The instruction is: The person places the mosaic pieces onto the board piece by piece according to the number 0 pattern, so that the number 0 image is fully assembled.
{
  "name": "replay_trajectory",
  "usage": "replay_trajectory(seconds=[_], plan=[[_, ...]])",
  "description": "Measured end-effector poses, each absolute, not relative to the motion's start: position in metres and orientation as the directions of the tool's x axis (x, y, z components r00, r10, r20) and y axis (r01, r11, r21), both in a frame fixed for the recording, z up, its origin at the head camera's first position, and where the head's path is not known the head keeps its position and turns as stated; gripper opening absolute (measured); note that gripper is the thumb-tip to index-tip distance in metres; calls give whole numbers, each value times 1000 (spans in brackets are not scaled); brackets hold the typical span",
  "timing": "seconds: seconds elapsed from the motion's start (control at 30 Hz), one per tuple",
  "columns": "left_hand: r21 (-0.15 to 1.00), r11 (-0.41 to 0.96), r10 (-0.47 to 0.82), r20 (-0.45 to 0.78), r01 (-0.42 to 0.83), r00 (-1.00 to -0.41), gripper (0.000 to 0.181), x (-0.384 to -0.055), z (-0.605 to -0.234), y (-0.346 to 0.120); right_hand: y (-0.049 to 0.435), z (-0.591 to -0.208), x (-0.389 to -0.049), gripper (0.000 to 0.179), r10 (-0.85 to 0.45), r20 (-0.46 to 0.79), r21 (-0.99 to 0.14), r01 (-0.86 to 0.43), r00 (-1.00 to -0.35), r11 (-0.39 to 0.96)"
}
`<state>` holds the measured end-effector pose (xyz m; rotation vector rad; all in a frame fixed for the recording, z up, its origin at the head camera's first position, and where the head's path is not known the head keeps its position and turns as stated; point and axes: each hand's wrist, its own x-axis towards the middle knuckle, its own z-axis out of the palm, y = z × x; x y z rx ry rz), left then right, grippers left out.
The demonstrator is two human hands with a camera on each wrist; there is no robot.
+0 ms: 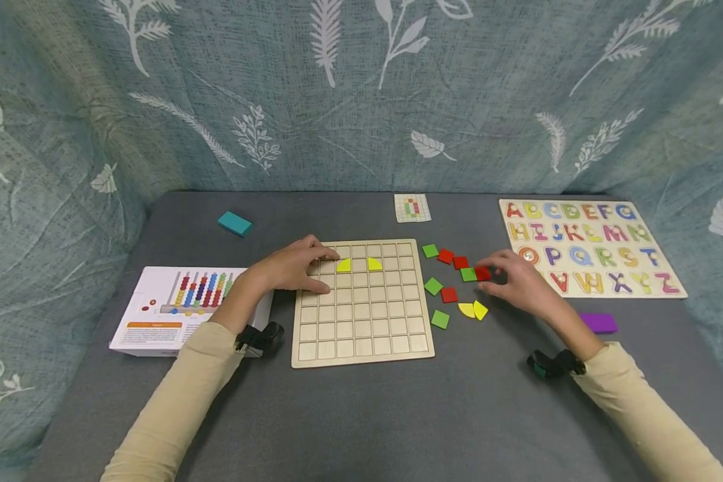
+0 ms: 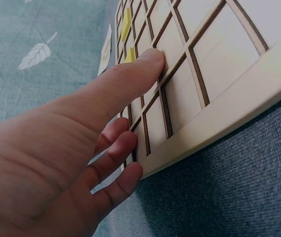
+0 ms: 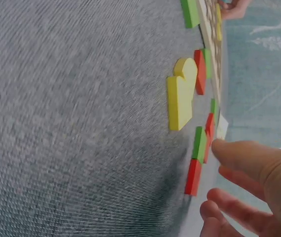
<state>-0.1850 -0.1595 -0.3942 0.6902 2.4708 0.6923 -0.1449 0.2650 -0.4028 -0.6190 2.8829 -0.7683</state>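
My left hand (image 1: 290, 265) rests at the upper left of a wooden grid board (image 1: 361, 362), thumb and fingers spread over its squares. Just right of its fingertips, two yellow quarter-round pieces, a left one (image 1: 344, 266) and a right one (image 1: 375, 264), lie in the grid. Over the loose tiles right of the board is my right hand (image 1: 515, 281), thumb and fingers apart. A red square tile (image 3: 193, 177) lies close by its fingertips, against a green square tile (image 3: 198, 143). In the right wrist view nothing shows between those fingers.
More loose red and green tiles, including a red one (image 1: 449, 294), and two yellow pieces (image 1: 473, 310) lie beside the board. A pattern card (image 1: 412, 208) sits behind. Around stand an alphabet board (image 1: 590, 249), a purple block (image 1: 599, 323), a teal block (image 1: 235, 223) and a white box (image 1: 156, 328).
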Motion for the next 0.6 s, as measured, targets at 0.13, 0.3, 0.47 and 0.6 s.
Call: replay_trajectory(seconds=[0.13,0.3,0.47,0.6], plan=[[574,745,578,-300,341,-759,62,-185,-395,-161,266,-405,-148,29,-418,5,-480,-369,-908,796],[573,746,577,-298,341,-761,61,-185,-394,-160,266,-407,-151,22,-433,-12,-481,-374,-901,793],[571,746,577,-296,344,-761,61,-184,-394,-160,267,-409,-154,20,-451,4,-468,-400,-893,788],[564,750,575,-296,346,-763,62,-184,-394,-160,270,-410,-157,19,-478,10,-441,-433,-878,786]])
